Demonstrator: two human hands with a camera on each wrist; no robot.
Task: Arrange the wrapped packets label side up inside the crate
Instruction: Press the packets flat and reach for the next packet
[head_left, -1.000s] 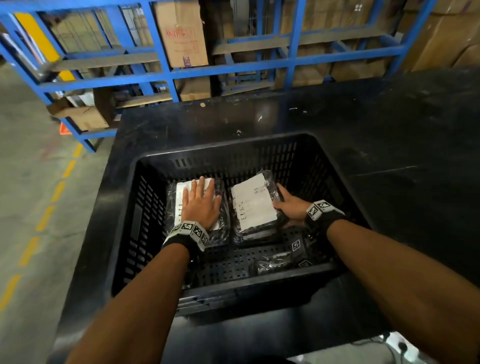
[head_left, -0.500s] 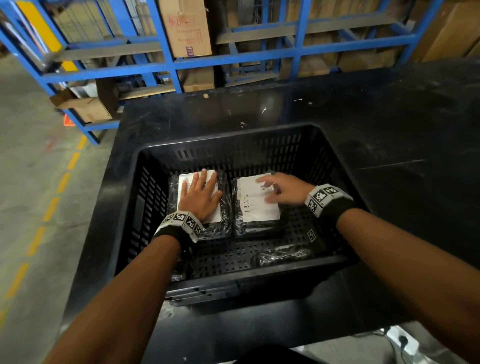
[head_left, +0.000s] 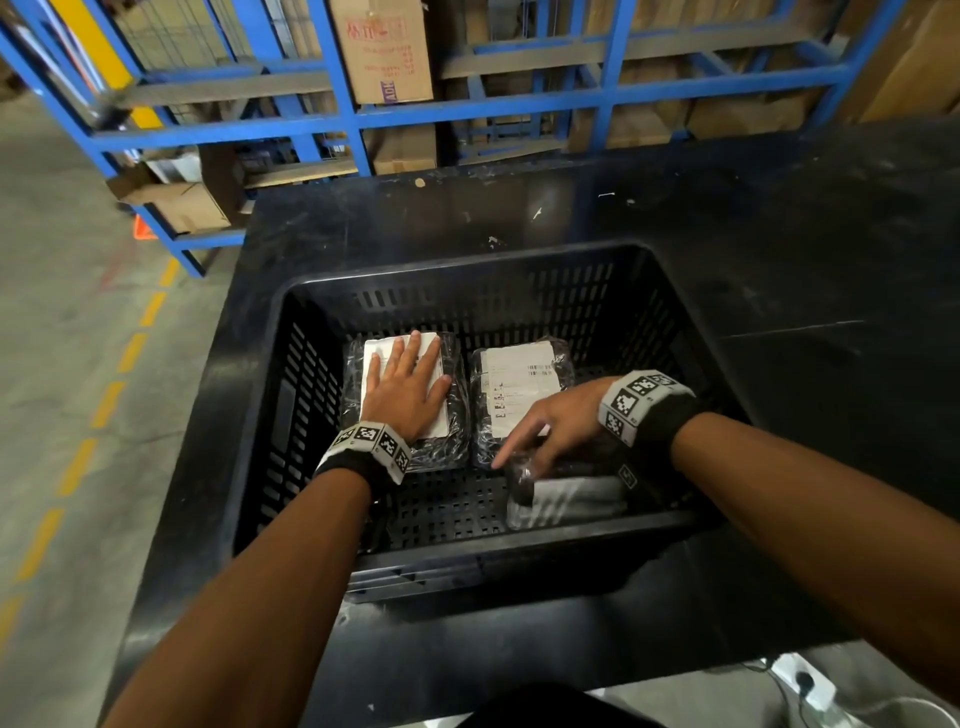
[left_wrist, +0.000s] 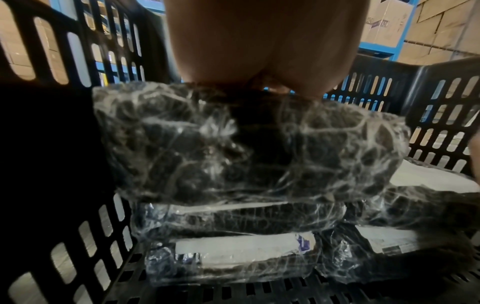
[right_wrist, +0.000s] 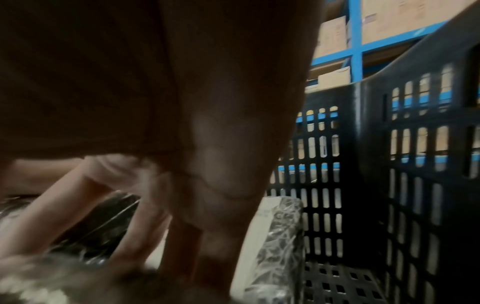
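From the head camera: a black crate (head_left: 270, 415) with holes in its walls, set on a black table (head_left: 779, 260). Inside, two wrapped packets side by side near the far wall, white labels facing up. Left hand (head_left: 408, 387) flat on the left packet (head_left: 452, 374), fingers straight and spread wide. Right packet (head_left: 519, 389) just beside it, label in plain sight. Right hand (head_left: 556, 421) low over a third packet (head_left: 566, 499) near the front wall, fingers bent down onto its top edge, pointer finger sticking out; hard to tell if holding or only touching. Third packet tipped and blurry. Blue racks (head_left: 467, 109) with brown boxes (head_left: 387, 47) behind the table.

From the left wrist camera: palm of the left hand (left_wrist: 259, 41) on top of a stack of packets (left_wrist: 233, 144), shiny wrap all crinkled. More packets under it, with white labels. Crate wall (left_wrist: 78, 51) close by.

From the right wrist camera: dark and blurry. Right hand fingers (right_wrist: 78, 205) reaching down onto shiny wrap. A packet (right_wrist: 280, 236) with a white label by the crate wall (right_wrist: 415, 164). Cannot tell the grip here.
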